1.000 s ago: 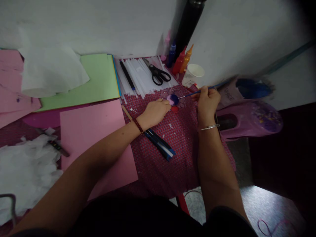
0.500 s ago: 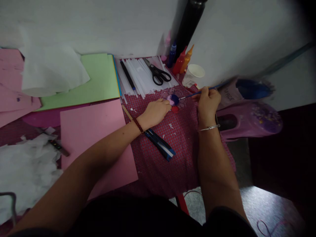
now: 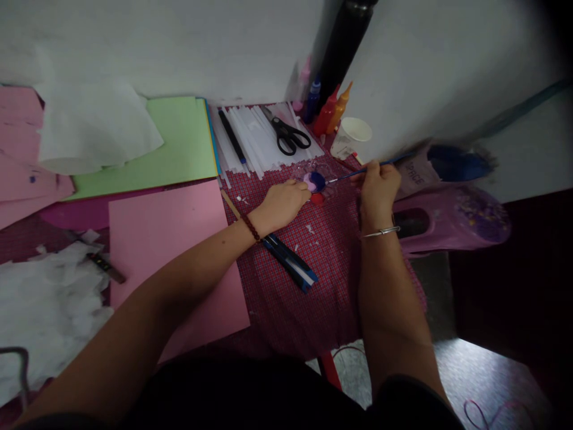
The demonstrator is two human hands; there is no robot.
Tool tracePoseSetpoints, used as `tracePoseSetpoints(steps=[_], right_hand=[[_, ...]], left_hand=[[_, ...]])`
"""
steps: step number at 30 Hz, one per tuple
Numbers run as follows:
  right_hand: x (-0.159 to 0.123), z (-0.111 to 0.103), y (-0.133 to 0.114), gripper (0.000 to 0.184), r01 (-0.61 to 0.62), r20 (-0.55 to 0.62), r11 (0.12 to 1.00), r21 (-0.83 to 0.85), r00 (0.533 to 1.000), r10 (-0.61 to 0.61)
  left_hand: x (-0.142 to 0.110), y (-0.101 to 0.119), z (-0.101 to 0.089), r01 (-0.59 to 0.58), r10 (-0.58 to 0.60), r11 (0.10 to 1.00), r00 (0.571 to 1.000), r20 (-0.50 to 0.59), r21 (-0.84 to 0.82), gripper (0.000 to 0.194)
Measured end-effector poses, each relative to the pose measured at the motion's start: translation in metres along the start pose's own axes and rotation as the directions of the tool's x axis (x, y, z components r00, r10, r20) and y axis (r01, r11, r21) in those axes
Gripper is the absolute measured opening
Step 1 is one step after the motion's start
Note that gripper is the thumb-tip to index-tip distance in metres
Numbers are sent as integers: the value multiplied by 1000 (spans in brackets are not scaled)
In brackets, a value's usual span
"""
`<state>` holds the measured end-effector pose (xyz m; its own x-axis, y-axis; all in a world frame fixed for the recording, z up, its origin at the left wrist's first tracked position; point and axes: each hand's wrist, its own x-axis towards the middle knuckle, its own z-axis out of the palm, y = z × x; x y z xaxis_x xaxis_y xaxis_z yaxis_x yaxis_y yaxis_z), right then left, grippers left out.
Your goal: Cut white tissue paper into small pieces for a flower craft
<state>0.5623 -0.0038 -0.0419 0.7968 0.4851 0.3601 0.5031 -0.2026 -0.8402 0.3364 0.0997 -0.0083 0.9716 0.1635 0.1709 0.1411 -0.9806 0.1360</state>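
A clear plastic paint palette [image 3: 330,190] lies on the checked cloth, with pink paint, dark blue paint [image 3: 318,180] and red paint [image 3: 317,199] in its wells. The fingers of my left hand [image 3: 283,204] are closed at its left edge, beside the pink well. In my right hand [image 3: 379,190] a thin blue paintbrush [image 3: 345,175] is pinched along its handle, pointing left. The brush's tip is at the dark blue paint; its bristles do not show clearly.
Black scissors [image 3: 290,136] and a black pen [image 3: 231,136] rest on white strips. Paint bottles [image 3: 326,114] and a paper cup [image 3: 351,136] stand behind the palette. Near my left forearm are a blue-black cutter [image 3: 290,261] and pink paper [image 3: 179,233]. A pink jug [image 3: 443,218] is at right.
The paintbrush and my right hand have shifted very slightly down and to the right. My left hand stays at the palette.
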Motion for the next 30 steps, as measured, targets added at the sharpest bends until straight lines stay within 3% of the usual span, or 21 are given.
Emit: tracePoseSetpoints(steps=[3,9,15,21,30], right_hand=[[0,-1,1,42,-49,-111,999,-19,993,47],[2,0,-8,32,-57,-151,979,194,985,88],[3,3,-8,30,-191,-91,917,350,968,236],[6,0,4,29,-282,-13,904,321,953,302],[8,-5,6,29,-303,-31,906,296,945,326]], left_hand=[[0,1,-1,6,-6,1000,1000,16,0,22],[1,2,-4,15,-15,1000,999,40,-5,23],[1,2,-4,21,-21,1000,999,50,7,23],[1,3,-6,30,-31,999,998,52,10,24],[0,2,-3,21,-21,1000,999,44,1,23]])
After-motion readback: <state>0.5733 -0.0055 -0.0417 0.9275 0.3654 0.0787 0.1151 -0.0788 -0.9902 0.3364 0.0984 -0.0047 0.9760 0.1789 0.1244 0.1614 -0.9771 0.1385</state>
